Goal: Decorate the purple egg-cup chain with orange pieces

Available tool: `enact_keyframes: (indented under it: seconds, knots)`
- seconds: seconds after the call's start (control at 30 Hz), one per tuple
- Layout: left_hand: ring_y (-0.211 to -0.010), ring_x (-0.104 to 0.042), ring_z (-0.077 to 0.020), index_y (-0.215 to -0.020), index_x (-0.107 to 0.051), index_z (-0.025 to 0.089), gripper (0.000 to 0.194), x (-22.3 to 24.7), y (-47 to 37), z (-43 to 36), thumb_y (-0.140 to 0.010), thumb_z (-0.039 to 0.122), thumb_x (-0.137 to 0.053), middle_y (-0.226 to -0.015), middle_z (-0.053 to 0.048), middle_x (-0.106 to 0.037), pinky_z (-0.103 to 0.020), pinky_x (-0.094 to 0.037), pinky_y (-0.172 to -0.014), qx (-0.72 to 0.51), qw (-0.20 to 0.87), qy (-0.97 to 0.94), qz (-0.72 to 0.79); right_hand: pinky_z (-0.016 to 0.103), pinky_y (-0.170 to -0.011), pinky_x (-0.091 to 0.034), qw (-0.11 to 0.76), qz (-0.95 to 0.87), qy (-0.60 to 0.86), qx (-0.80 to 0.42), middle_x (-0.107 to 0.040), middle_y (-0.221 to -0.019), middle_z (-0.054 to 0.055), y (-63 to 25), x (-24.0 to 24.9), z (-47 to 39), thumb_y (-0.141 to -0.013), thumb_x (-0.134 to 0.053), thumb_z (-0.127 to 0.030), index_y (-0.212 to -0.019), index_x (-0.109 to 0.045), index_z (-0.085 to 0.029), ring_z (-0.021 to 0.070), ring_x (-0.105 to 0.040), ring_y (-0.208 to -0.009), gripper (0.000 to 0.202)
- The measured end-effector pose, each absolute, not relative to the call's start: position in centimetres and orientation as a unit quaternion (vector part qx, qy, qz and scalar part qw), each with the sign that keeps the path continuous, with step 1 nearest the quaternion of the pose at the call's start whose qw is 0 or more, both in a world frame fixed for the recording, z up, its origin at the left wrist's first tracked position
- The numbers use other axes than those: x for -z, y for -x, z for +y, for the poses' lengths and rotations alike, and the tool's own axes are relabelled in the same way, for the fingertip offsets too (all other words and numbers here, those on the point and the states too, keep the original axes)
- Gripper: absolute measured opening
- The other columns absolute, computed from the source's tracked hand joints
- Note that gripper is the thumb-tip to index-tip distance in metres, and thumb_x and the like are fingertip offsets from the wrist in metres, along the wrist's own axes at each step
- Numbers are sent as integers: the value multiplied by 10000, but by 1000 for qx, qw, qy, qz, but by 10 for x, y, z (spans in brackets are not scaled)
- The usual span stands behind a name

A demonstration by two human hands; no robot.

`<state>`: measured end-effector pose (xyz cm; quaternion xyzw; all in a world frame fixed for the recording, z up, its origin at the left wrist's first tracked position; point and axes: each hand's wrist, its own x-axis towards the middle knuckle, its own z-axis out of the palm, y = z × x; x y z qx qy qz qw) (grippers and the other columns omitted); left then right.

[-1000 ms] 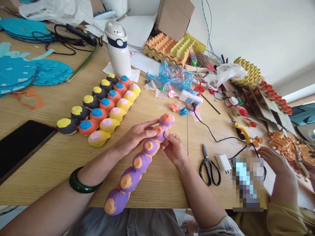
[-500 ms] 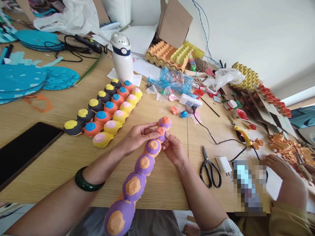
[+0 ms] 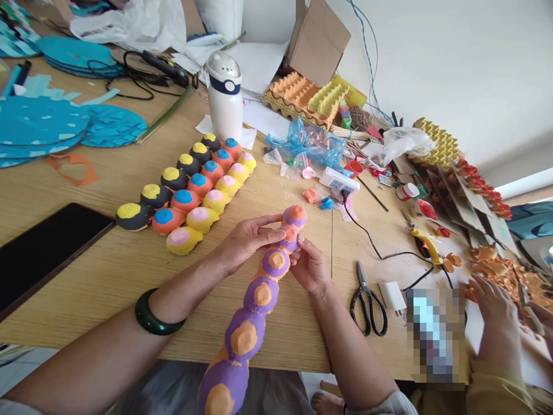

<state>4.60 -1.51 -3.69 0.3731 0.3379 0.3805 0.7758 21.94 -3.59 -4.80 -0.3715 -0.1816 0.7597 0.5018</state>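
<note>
A long strip of purple bumps with orange tops (image 3: pixel 260 295) slants from the lower centre up toward the middle of the view. My left hand (image 3: pixel 245 242) grips its far part from the left, thumb on the second bump, a dark green bangle on the wrist. From the right, my right hand (image 3: pixel 310 266) pinches the strip's edge near the same bump; some of its fingertips are hidden beneath. Left of the strip lie three rows of painted bumps: black with yellow tops (image 3: pixel 174 178), orange with blue tops (image 3: pixel 199 184) and yellow with pink tops (image 3: pixel 215 200).
Black scissors (image 3: pixel 368 305), a white charger (image 3: pixel 392 296) and a power strip (image 3: pixel 339 181) lie to the right. A white bottle (image 3: pixel 226 104) stands behind the rows. A black tablet (image 3: pixel 47 248) is at left. Another person's hand (image 3: pixel 495 300) is at far right.
The view has shifted slightly. The purple strip and both hands sit a little further right in the picture, with the hold unchanged. At far right the other person's hand has moved a little.
</note>
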Motion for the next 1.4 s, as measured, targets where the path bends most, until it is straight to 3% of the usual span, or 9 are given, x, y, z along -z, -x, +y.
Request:
enact_keyframes:
  seconds: [0.2, 0.37, 0.5, 0.73, 0.97, 1.4]
  knots:
    - [-857, -794, -251, -1443, -616, 201, 679, 35, -47, -16, -822, 351, -848, -1044, -94, -821, -362, -620, -841, -392, 786, -358, 318, 143, -428, -369, 507, -163, 367, -763, -394, -549, -94, -221, 48, -35, -602, -929, -306, -616, -578, -179, 44, -286, -486, 374]
    - [-961, -778, -267, -1381, -677, 277, 534, 29, -46, -17, -876, 424, -774, -1092, -63, -813, -353, -599, -871, -386, 789, -375, 297, 134, -429, -367, 508, -191, 358, -760, -354, -536, -98, -222, 48, -36, -643, -916, -315, -618, -559, -192, 50, -274, -478, 379]
    - [-889, -782, -297, -1357, -682, 365, 558, 31, -47, -19, -822, 422, -828, -1036, -43, -820, -411, -587, -825, -390, 779, -375, 317, 144, -449, -378, 496, -220, 369, -755, -335, -552, -92, -222, 50, -36, -709, -874, -340, -643, -560, -198, 59, -298, -484, 351]
    - [-809, -784, -247, -1410, -643, 266, 625, 35, -46, -19, -821, 337, -841, -950, -53, -822, -326, -591, -750, -396, 768, -387, 321, 151, -441, -365, 502, -199, 361, -760, -336, -557, -91, -222, 50, -35, -674, -877, -321, -632, -555, -194, 65, -271, -501, 349]
    - [-880, -793, -262, -1351, -681, 318, 471, 31, -47, -20, -886, 349, -746, -1046, -35, -820, -356, -609, -808, -401, 804, -342, 275, 144, -456, -367, 495, -237, 343, -762, -330, -561, -89, -225, 51, -36, -717, -870, -379, -682, -587, -194, 66, -282, -497, 339]
    - [-742, -770, -233, -1431, -564, 230, 643, 19, -46, -28, -844, 298, -819, -918, -50, -792, -307, -589, -670, -412, 793, -384, 231, 192, -458, -395, 476, -309, 331, -754, -431, -553, -67, -231, 53, -39, -670, -899, -452, -734, -652, -192, 81, -365, -496, 365]
